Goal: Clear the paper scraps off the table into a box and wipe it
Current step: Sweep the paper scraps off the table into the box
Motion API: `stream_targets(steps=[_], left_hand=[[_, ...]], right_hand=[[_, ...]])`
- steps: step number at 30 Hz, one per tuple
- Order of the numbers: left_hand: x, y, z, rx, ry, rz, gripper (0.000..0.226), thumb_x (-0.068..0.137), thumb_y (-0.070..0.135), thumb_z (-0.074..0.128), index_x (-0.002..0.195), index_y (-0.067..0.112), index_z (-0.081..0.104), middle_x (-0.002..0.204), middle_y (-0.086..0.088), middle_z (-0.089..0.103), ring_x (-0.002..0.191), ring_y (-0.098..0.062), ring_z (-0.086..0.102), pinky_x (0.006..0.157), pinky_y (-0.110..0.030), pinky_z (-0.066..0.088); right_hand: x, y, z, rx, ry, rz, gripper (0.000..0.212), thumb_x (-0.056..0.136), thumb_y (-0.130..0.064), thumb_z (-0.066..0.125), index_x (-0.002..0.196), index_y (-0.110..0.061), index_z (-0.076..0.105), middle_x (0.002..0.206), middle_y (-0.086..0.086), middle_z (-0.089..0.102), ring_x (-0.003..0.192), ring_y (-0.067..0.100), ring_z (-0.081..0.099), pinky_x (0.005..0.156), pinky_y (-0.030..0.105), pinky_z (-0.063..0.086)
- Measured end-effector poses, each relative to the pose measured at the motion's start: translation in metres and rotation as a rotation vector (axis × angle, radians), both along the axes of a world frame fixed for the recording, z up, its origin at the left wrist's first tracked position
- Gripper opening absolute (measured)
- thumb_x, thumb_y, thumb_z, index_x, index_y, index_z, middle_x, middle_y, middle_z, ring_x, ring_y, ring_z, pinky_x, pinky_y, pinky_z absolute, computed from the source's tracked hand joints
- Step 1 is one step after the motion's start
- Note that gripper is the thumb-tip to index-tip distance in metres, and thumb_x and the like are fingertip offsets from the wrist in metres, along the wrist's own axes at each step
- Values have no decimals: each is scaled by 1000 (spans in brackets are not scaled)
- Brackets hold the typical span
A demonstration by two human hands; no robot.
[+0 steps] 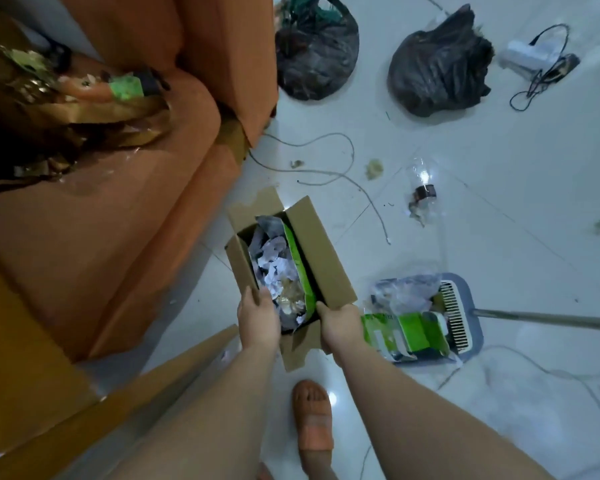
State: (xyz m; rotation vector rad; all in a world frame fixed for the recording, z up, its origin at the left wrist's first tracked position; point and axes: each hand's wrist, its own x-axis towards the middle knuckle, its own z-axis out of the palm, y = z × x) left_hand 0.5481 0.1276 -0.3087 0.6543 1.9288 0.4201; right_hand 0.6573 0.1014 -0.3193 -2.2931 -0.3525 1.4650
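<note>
An open cardboard box (321, 252) hangs above the white tiled floor in the middle of the head view. It holds white paper scraps (272, 263), a green carton piece (300, 268) and other litter. My left hand (258, 315) grips the box's near left wall. My right hand (338, 323) grips its near right wall. The wooden table (187, 372) shows only as an edge at the lower left.
An orange sofa (125, 216) with clutter fills the left. A grey dustpan (465, 323) with green cartons and plastic lies at right, its handle reaching right. Two dark bags (437, 64) sit at the back. Cords and debris lie on the floor. My sandalled foot (312, 420) stands below.
</note>
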Motion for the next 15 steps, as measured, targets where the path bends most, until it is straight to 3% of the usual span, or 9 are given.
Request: stream_targets(steps=[3, 6, 8, 11, 15], left_hand=[[-6, -24, -49, -118, 99, -87, 46, 100, 28, 30, 144, 17, 32, 147, -10, 40, 131, -35, 40, 107, -45, 35], [-21, -49, -90, -255, 172, -160, 43, 100, 24, 31, 142, 12, 37, 142, -17, 45, 127, -39, 43, 104, -44, 36], [-26, -59, -110, -278, 184, -193, 41, 101, 22, 32, 139, 9, 39, 138, -18, 47, 126, -38, 44, 99, -40, 34], [-31, -65, -139, -309, 188, -231, 41, 101, 26, 33, 137, 9, 42, 133, -15, 52, 122, -36, 48, 90, -36, 35], [-32, -55, -185, -282, 206, -292, 47, 99, 38, 35, 133, 8, 47, 131, -17, 55, 120, -38, 49, 100, -44, 39]], right_hand=[[-5, -20, -49, -37, 19, 0, 31, 84, -30, 62, 68, -8, 49, 73, 15, 54, 78, 31, 59, 68, 39, 45], [-8, -41, -87, -102, 3, 47, 37, 90, -32, 58, 96, 4, 60, 98, 23, 64, 97, 34, 61, 73, 30, 40], [-9, -52, -110, -122, 19, 67, 41, 92, -33, 56, 103, 7, 59, 108, 24, 65, 104, 36, 60, 75, 28, 38], [-11, -59, -144, -154, 34, 64, 42, 92, -34, 55, 107, 5, 57, 112, 23, 64, 106, 36, 59, 77, 28, 40], [-7, -54, -182, -141, 51, -4, 44, 90, -36, 57, 105, 6, 58, 109, 23, 64, 103, 36, 60, 75, 29, 40]])
